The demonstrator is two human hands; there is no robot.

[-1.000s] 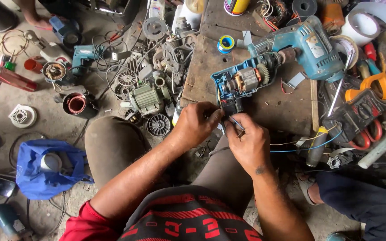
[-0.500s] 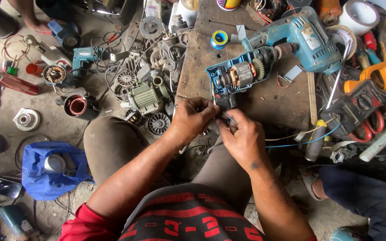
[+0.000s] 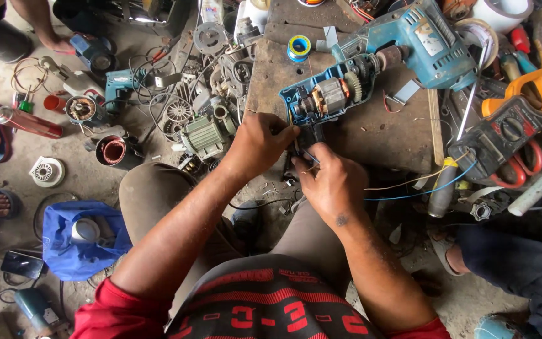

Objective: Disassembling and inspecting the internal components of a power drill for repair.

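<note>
Blue opened drill (image 3: 346,88): both hands, left (image 3: 260,143) and right (image 3: 329,182), pinch its hidden handle wiring.

1. Dark wooden bench (image 3: 384,135): opened blue drill (image 3: 377,69), blue tape roll (image 3: 298,47), clamp meter w/ orange jaw (image 3: 509,125), screwdriver (image 3: 472,94), loose wires.
2. Concrete floor (image 3: 14,157): small motor (image 3: 203,135), fan cover (image 3: 46,171), blue bag (image 3: 70,248), red-wound coil (image 3: 113,150), misc. scrap parts.

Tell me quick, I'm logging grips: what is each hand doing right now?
Left hand: closed on the handle end of the opened blue power drill with exposed motor.
Right hand: fingers pinched at the thin wires beneath that handle.
</note>
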